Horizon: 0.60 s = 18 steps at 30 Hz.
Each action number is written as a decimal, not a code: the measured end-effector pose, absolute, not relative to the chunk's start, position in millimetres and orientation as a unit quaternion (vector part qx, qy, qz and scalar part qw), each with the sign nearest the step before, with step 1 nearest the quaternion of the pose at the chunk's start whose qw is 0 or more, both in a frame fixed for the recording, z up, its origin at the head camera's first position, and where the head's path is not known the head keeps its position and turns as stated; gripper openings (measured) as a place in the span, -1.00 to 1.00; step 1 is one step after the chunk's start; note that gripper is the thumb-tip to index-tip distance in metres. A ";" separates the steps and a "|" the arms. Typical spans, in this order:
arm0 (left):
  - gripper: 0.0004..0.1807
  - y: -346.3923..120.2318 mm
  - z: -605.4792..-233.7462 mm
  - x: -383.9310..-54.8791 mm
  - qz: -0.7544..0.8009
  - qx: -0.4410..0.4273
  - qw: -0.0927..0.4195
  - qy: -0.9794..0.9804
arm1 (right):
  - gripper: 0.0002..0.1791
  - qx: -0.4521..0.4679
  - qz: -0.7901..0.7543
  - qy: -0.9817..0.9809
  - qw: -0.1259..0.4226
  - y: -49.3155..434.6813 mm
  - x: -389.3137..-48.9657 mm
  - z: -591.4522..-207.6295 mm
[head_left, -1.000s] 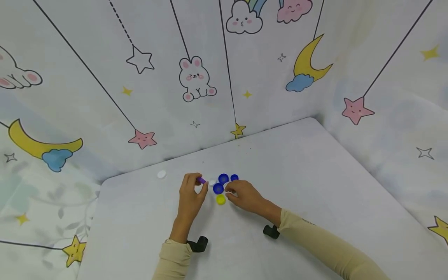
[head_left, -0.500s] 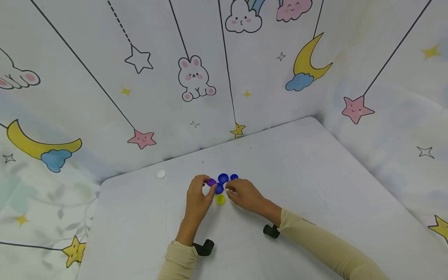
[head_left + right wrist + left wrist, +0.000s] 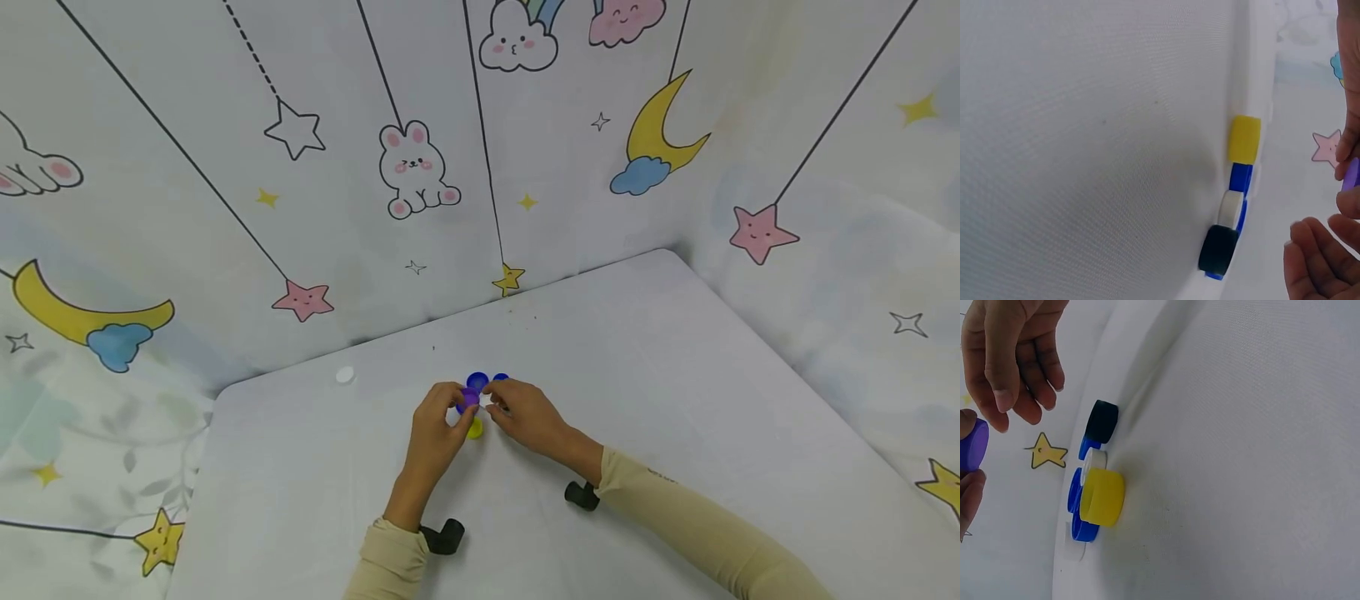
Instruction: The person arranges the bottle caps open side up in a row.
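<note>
My left hand (image 3: 437, 427) pinches a purple bottle cap (image 3: 469, 398) between thumb and fingers, above a cluster of caps on the table. My right hand (image 3: 528, 415) hovers just to the right, its fingers loosely bent with nothing seen between them. In the left wrist view, the purple cap (image 3: 974, 445) is apart from the right hand (image 3: 1016, 356). Below lie a yellow cap (image 3: 1104, 499), blue caps (image 3: 477, 382), a white cap (image 3: 1230, 209) and a dark cap (image 3: 1218, 249). The right hand hides the dark cap in the head view.
Another white cap (image 3: 345, 375) lies by itself to the left on the white tabletop (image 3: 637, 350). Cartoon-printed cloth walls (image 3: 570, 225) stand along the table's back and sides. Black wrist mounts (image 3: 444, 537) stick out from under the sleeves.
My left hand has moved right with the purple cap, from left of the cluster to over the blue caps and close to the right hand. The right hand stays almost in place.
</note>
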<state>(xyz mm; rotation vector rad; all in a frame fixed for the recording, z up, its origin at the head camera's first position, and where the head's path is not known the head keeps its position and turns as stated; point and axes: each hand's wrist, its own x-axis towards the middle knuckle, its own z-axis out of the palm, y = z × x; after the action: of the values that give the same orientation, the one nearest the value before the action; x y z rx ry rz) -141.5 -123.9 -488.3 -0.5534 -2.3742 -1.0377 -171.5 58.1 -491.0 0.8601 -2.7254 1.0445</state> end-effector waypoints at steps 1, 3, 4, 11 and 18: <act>-0.76 -123.5 -488.2 -140.9 -0.379 -0.204 0.240 -0.870 | -0.75 0.283 0.344 -0.894 0.050 58.1 -171.6 -491.4; -0.76 -122.6 -488.8 -140.3 -0.378 -0.207 0.235 -0.871 | -0.73 0.287 0.348 -0.891 0.054 58.3 -171.6 -491.3; -0.77 -122.1 -489.1 -140.1 -0.377 -0.209 0.231 -0.872 | -0.72 0.289 0.347 -0.890 0.055 58.4 -171.3 -491.3; -0.79 -120.1 -491.1 -139.8 -0.360 -0.224 0.208 -0.882 | -0.72 0.327 0.305 -0.892 0.065 60.6 -169.7 -490.6; -0.78 -120.8 -495.7 -140.8 -0.357 -0.243 0.185 -0.883 | -0.59 0.372 0.276 -0.883 0.074 65.1 -171.5 -491.1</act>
<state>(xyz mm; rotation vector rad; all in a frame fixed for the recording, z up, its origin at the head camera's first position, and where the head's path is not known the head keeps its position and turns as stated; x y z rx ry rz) -140.8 -120.8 -495.7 -0.6839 -2.4874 -1.0073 -171.5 65.1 -491.1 1.1171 -2.6516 0.8287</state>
